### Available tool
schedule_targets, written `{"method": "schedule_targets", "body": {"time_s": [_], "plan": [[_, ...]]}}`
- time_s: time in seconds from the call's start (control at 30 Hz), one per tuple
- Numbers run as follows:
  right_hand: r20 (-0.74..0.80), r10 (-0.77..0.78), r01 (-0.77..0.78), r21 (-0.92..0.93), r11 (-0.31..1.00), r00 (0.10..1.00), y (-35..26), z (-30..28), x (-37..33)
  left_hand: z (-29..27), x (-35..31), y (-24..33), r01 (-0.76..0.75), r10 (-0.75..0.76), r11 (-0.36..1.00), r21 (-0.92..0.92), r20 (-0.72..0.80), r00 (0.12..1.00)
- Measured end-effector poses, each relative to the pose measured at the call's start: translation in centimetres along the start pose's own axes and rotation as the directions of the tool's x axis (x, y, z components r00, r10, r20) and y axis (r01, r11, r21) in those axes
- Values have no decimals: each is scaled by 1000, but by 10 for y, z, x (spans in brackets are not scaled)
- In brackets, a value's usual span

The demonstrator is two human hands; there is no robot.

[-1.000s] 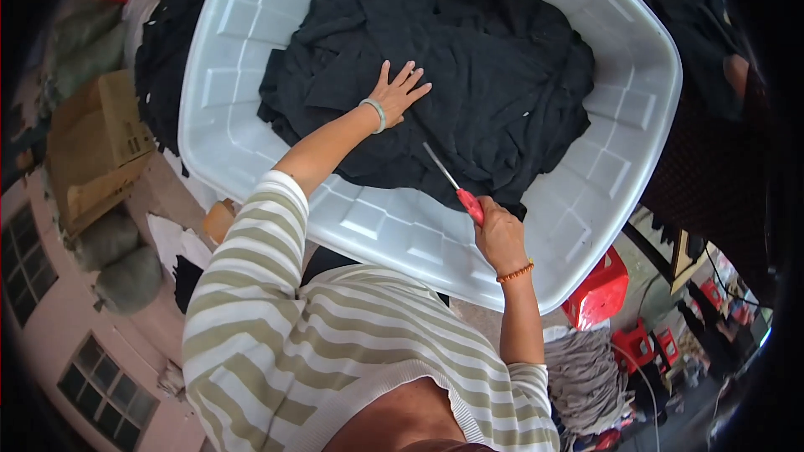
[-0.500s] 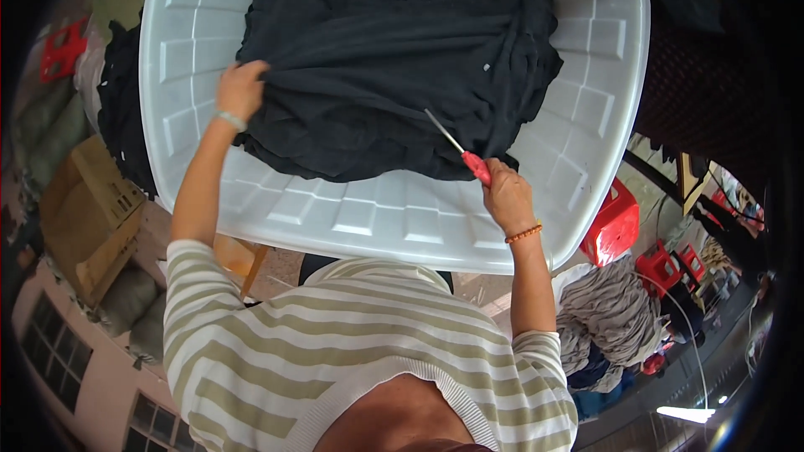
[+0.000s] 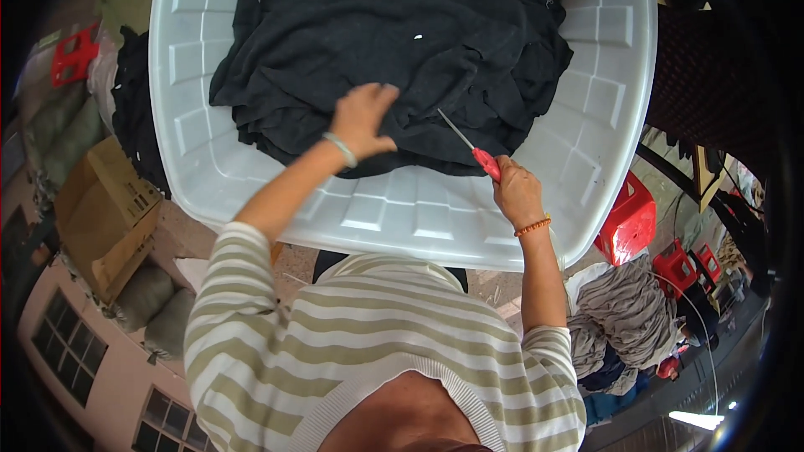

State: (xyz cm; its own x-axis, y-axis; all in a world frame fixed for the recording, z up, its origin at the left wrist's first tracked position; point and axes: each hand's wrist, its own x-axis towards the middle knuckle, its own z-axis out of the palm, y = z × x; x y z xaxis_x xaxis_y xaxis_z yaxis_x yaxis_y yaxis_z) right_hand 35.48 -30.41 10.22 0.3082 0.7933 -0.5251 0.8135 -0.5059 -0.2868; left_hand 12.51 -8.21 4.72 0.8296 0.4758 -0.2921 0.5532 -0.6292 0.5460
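Observation:
A heap of black cloth garments fills the middle of a white plastic tub. Above the near part of the heap is my left hand, its fingers spread and nothing in it. My right hand is closed around the red handle of what look like slim scissors. Their thin metal blade points up and left over the black cloth, near my left hand. A small white spot shows on the upper garment.
More black cloth hangs outside the tub at left, beside an open cardboard box and stuffed sacks. Right of the tub are a red plastic stool and a pile of grey-brown cloth.
My left hand has let go of the garment's left edge and moved right over the heap. The upper cloth lies differently, its white spot further left. My right hand keeps the scissors nearly in place.

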Motion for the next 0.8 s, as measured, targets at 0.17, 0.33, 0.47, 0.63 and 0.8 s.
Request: {"method": "schedule_targets", "body": {"time_s": [0.17,0.33,0.47,0.63,0.8], "plan": [[-42,20,-19,36,999,999,1,-15,-11,115,5,-4,-560,534,580,592,244,810],[-28,89,-87,60,994,996,17,-13,-23,69,38,-1,-501,472,863,58,261,842],[-130,123,-109,110,988,984,22,-21,-23,-70,85,-1,-211,10,903,-373,-474,881],[-181,155,-139,100,985,971,28,-22,-14,-75,88,-65,1,-142,986,-168,-827,544],[-125,95,-85,82,993,988,17,-18,-13,28,39,-40,-10,39,993,118,-242,969]]}}
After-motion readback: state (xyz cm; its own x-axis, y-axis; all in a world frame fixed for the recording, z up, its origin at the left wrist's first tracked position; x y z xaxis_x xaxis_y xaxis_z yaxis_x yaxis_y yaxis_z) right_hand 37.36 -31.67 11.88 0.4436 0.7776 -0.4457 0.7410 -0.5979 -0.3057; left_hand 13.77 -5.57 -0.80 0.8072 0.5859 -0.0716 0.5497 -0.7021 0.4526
